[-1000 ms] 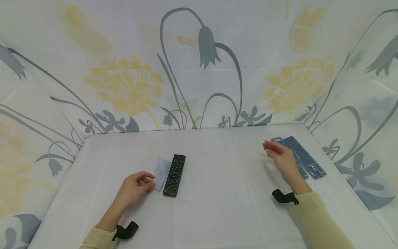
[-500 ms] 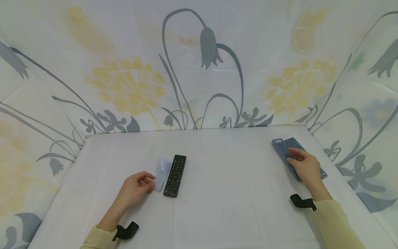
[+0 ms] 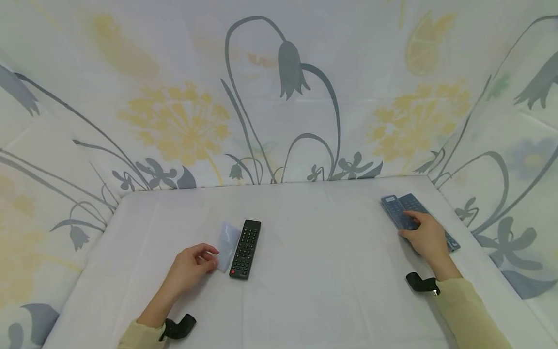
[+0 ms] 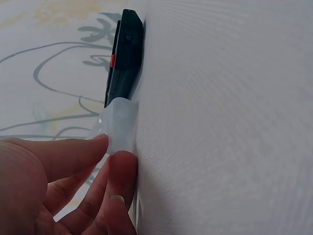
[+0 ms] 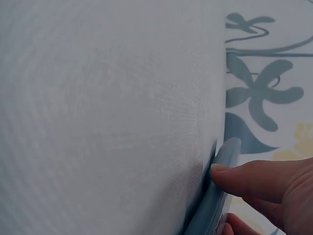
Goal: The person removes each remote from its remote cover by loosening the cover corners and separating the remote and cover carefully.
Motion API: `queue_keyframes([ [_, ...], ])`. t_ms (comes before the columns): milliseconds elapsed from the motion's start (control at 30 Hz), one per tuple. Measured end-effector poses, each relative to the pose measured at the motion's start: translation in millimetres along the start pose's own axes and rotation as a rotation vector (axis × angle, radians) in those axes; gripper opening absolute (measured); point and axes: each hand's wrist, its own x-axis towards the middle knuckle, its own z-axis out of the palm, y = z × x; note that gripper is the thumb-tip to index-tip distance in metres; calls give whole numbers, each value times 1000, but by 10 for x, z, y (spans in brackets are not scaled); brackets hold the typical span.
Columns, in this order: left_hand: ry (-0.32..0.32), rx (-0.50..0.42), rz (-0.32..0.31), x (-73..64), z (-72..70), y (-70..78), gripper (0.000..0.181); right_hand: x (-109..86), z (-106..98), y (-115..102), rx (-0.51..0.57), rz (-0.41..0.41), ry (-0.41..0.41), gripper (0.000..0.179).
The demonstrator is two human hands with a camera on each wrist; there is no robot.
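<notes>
My left hand (image 3: 186,272) pinches the near end of a translucent, milky-white sleeve (image 3: 227,241), thumb on one side and fingers on the other. In the left wrist view the sleeve (image 4: 121,122) stands out past the fingertips. A black remote control (image 3: 245,249) with a red button lies right beside it. At the far right, my right hand (image 3: 429,238) grips the left one of two blue remote controls (image 3: 394,209), thumb along its left edge. The right wrist view shows the thumb on this remote's smooth side (image 5: 227,152). Its near part is hidden by the hand.
The second blue remote control (image 3: 452,243) lies slanted beside the gripped one, partly behind the hand. A white cloth (image 3: 305,271) covers the table. Floral fabric (image 3: 261,97) rises at the back and both sides.
My right hand has moved right from beside the blue remotes and taken hold of the left one. The left hand has stayed at the sleeve.
</notes>
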Motion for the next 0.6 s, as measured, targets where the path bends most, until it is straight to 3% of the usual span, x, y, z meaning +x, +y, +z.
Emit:
queue_keyframes([
  [600,9,-5,3,-9,2,-4,16,18,-13,2,-24,-5,-45,56],
])
